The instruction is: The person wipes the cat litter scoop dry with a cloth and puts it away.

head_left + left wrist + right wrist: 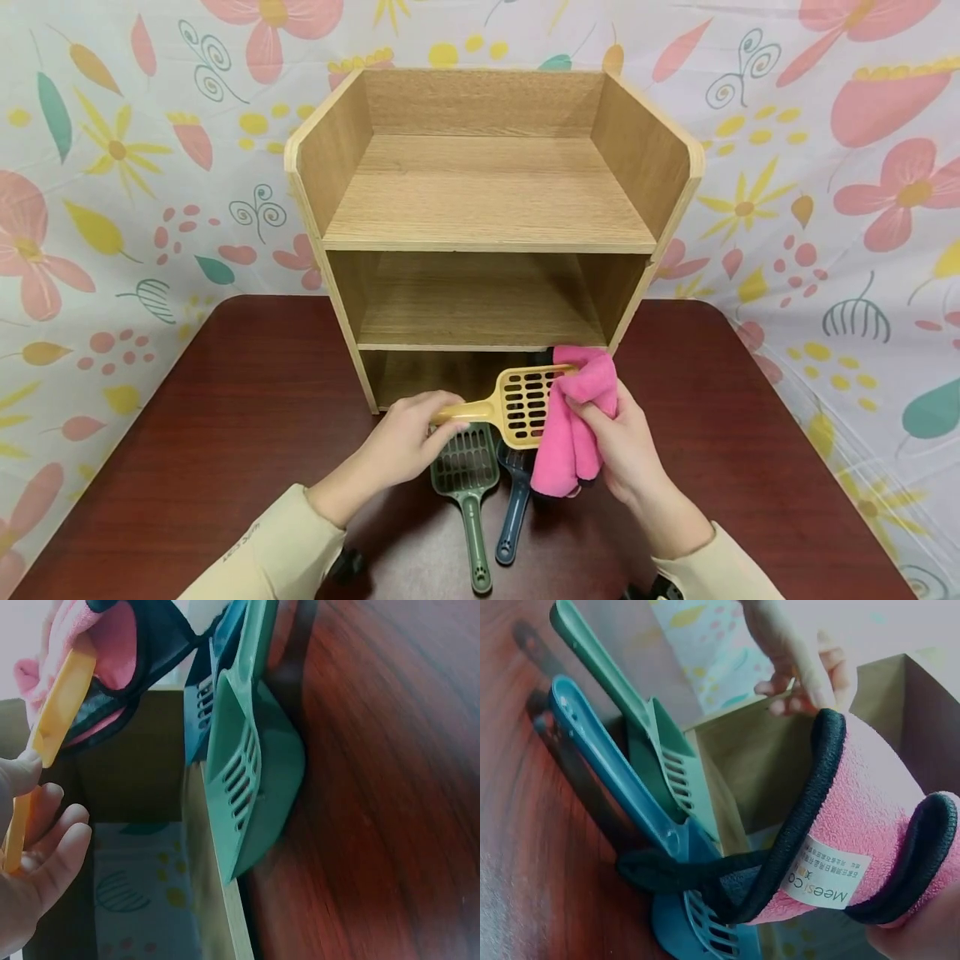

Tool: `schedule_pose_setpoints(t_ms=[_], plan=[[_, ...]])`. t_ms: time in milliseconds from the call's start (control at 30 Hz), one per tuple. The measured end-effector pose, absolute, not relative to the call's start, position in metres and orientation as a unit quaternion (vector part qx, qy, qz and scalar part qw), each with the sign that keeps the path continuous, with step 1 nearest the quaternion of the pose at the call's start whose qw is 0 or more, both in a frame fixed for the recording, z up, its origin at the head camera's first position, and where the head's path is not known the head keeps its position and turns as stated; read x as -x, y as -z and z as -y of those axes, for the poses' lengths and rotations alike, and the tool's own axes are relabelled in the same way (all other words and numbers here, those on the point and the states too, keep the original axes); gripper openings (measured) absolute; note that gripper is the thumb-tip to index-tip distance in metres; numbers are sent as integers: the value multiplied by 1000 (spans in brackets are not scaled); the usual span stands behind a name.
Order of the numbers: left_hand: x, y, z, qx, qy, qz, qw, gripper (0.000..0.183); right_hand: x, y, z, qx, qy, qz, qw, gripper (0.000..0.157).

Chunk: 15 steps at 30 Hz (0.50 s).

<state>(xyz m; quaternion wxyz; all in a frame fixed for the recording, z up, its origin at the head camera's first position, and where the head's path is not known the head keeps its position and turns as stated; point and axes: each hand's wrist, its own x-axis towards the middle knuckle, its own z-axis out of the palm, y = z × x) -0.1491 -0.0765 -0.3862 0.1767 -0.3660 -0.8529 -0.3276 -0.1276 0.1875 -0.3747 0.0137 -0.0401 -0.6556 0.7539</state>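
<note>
My left hand (pixel 408 433) grips the handle of a yellow slotted litter scoop (pixel 517 408), held up in front of the shelf. A pink cloth (pixel 573 425) with dark edging is in my right hand (pixel 626 442), folded over the far end of the yellow scoop's head. In the right wrist view a white label shows on the cloth (pixel 870 825). Below, a green litter scoop (pixel 468 475) and a dark blue litter scoop (pixel 514 508) lie side by side, handles toward me. The cloth hides part of the blue scoop's head.
A wooden shelf unit (pixel 487 192) with three levels stands at the back of the dark red-brown table (pixel 225 467). The heads of the green and blue scoops lie close to its lowest opening. Behind hangs a flower-patterned cloth backdrop (pixel 120 167).
</note>
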Motion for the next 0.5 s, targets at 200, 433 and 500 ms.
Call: schedule_pose_setpoints(t_ms=[200, 433, 500], plan=[[145, 387, 70, 355, 353, 849, 167, 20, 117, 369, -184, 84, -774, 627, 20, 38], [141, 386, 63, 346, 375, 839, 191, 21, 109, 363, -177, 79, -818, 569, 22, 40], [140, 385, 58, 345, 382, 834, 199, 21, 109, 361, -173, 75, -827, 556, 26, 42]])
